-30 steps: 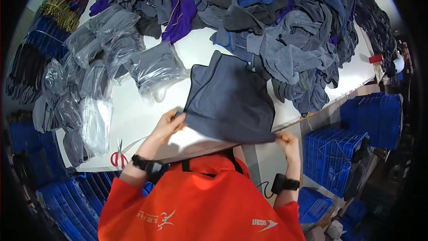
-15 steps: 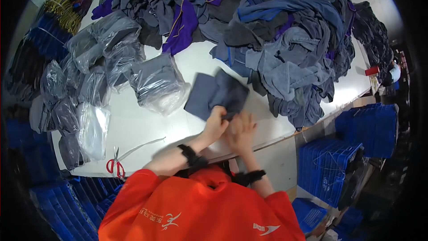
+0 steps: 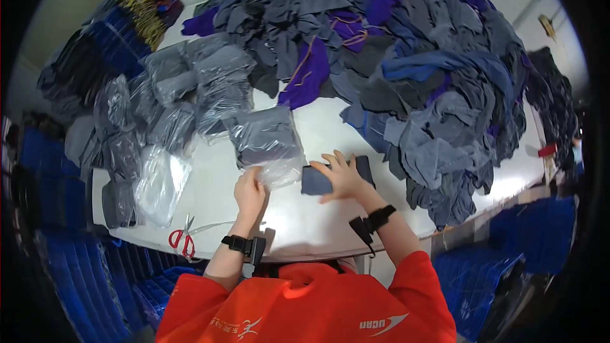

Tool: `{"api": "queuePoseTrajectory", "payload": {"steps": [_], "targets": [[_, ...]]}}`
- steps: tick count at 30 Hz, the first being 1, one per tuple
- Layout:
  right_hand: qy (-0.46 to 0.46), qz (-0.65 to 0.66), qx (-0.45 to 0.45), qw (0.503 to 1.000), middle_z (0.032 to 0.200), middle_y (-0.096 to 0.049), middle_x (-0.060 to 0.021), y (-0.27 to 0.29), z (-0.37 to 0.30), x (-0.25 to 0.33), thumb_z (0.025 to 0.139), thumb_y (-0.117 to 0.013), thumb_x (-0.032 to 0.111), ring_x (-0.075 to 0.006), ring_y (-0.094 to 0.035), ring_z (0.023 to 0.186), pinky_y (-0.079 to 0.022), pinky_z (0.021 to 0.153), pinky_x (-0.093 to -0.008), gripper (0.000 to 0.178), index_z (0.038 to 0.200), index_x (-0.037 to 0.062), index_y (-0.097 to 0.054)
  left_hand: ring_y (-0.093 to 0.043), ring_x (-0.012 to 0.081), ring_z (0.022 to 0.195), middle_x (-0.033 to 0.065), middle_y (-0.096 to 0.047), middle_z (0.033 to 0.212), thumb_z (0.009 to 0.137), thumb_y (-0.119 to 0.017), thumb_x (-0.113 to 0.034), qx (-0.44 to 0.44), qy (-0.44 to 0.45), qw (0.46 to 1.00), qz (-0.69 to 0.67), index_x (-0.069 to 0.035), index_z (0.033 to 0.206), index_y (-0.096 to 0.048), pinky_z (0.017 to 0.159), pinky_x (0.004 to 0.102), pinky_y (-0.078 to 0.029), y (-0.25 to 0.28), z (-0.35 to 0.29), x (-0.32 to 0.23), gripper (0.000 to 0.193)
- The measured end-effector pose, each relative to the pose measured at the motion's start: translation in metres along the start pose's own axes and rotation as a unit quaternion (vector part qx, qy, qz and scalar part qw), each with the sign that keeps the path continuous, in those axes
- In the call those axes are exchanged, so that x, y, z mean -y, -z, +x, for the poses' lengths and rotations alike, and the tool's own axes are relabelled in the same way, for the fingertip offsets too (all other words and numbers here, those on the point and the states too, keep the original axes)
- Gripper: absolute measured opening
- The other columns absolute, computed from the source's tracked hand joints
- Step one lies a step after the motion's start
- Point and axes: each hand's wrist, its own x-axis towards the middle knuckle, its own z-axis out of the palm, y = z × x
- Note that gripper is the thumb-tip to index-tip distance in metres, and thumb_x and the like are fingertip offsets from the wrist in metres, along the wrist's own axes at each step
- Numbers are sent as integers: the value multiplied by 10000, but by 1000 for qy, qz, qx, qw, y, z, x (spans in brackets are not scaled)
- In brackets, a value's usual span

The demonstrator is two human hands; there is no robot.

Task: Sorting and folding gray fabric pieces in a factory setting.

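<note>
On the white table, a dark grey-blue folded cloth (image 3: 314,182) lies flat in front of me. My right hand (image 3: 344,176) rests across it, fingers spread and palm down. To its left, my left hand (image 3: 250,192) pinches the near edge of a clear plastic bag (image 3: 283,173). Folded grey cloth (image 3: 267,134) fills the far part of that bag, and its near end is loose, empty film. Only the cloth's left part and right edge show around my right hand.
Several bagged grey cloths (image 3: 171,126) crowd the left. A large heap of loose grey and purple cloth (image 3: 438,114) covers the back and right. Red-handled scissors (image 3: 183,242) lie by the front edge of the table (image 3: 356,228). Blue crates (image 3: 480,279) stand below.
The cloth, earlier held up and partly unfolded, now lies smaller and flat on the table. My left hand has moved left to the plastic bag; my right hand has spread over the cloth.
</note>
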Motion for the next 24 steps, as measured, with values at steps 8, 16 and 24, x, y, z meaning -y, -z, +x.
{"api": "queuePoseTrajectory", "payload": {"steps": [8,16,24], "targets": [[-80,-18,155,985,1038,-560,-149,-17,-3,30,555,-675,108,-329,-531,983,-407,873,-447,775,1287,159,-428,-491,308,811,153,-466,891,756,-579,-30,-174,-50,982,-54,-78,981,-607,732,384,-415,9,18,-18,231],[-158,78,117,977,986,-605,-178,-23,36,108,665,-674,260,-340,-599,894,-503,734,-403,411,1009,57,-580,-559,232,566,70,-490,678,773,-640,-146,-43,-308,951,-4,-163,1077,-620,500,336,-465,42,2,-15,304],[-368,871,-180,272,832,-603,-117,-61,34,95,720,-547,184,-247,-595,820,-497,746,-385,221,871,25,-570,-635,343,867,204,-631,956,733,-484,55,-63,-145,977,-143,-63,1191,-538,765,347,-502,17,-66,-40,476]]}}
